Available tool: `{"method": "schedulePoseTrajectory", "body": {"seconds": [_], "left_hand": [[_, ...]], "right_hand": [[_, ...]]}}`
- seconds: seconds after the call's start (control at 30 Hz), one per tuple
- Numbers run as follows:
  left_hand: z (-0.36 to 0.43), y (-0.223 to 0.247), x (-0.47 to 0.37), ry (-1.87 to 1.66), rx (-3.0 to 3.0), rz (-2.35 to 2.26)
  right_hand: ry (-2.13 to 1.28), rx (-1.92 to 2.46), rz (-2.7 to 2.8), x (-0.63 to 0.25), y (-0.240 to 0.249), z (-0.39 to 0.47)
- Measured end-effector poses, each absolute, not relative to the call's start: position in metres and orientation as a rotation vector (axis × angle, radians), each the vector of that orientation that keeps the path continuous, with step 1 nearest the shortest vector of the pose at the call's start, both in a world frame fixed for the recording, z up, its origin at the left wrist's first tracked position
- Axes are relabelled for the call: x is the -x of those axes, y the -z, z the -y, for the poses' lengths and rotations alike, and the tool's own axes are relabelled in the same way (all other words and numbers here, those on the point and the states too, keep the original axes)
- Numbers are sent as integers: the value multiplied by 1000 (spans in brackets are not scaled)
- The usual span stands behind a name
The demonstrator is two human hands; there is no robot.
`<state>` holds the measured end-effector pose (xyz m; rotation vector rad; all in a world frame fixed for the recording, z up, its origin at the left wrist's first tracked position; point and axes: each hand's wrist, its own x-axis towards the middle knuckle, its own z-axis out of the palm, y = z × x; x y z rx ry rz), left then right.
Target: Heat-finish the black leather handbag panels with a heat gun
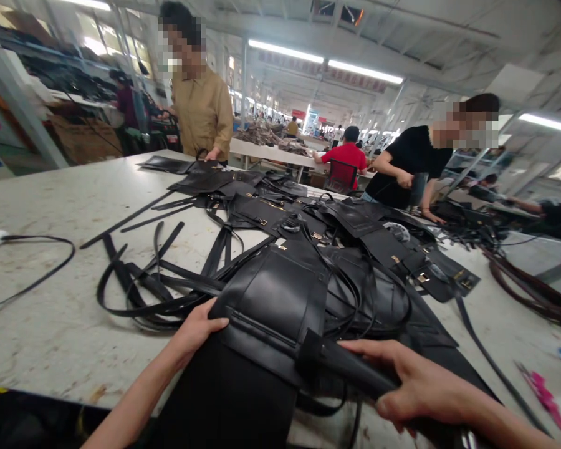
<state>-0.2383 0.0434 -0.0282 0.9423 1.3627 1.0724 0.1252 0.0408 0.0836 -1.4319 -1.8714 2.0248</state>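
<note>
My left hand (199, 330) grips the left edge of a black leather bag piece (275, 293), thumb on top and fingers hidden underneath. In my right hand (416, 380) is a black blower (346, 365), which looks like a hair dryer with a flared nozzle. Its nozzle end is over the lower right corner of the leather piece; whether they touch I cannot tell. A smooth black panel (229, 399) hangs toward me below the piece. Black straps (159, 299) lie tangled beyond my left hand.
More black bag pieces with gold hardware (262, 215) are heaped along the white table (75, 206). A white device with a black cable (37, 239) lies left. Pink-handled scissors (545, 393) and brown coiled straps (523, 293) are right. Co-workers stand across the table.
</note>
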Motion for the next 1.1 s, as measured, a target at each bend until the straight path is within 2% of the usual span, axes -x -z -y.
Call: {"method": "schedulePoseTrajectory", "body": {"seconds": [0.13,0.3,0.43,0.57,0.7,0.87,1.0,1.1], "left_hand": [[-48,40,235,-1081,-1016,-1427],[-53,43,232,-1082,-1119,-1446],[-51,42,230,-1094,-1165,-1469],[-50,42,228,-1107,-1118,-1423],[-54,43,227,-1130,-1107,-1443],[-46,34,231,-1067,-1017,-1290],[-34,33,239,-1005,-1017,-1172],[-34,41,246,-1026,-1121,-1243]], "right_hand": [[-1907,1544,1952,-118,-69,-28],[-1945,1386,1854,-81,-44,-30],[-1701,1333,2013,-74,-43,-30],[-1672,1550,2092,-99,-46,-24],[-1580,1506,2111,-89,-41,-19],[-1706,1337,1825,-72,-47,-31],[-1632,1322,1545,-105,-55,-72],[-1796,1302,1498,-129,-50,-110]]}}
